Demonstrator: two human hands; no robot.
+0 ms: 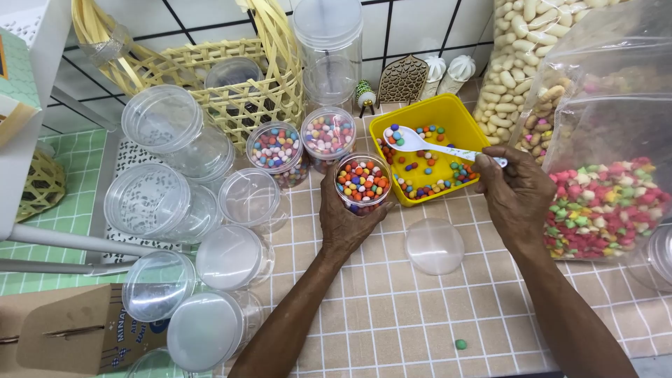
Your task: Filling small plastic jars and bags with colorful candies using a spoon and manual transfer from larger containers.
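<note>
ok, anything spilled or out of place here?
One green candy lies alone on the tiled table, apart from the yellow tray: it looks dropped. A clear lid lies loose beside the jar held by the left hand.

I see empty clear jars (pixel 164 189) lying on their sides at left, a woven basket (pixel 238 84) behind them, two filled jars (pixel 304 143) just beside it. Loose lid (pixel 435 245) on the tiled table (pixel 392 315); one green candy (pixel 460 344) near the front. Bags of snacks (pixel 595 140) at right. Cardboard box (pixel 70 336) at bottom left.
</note>
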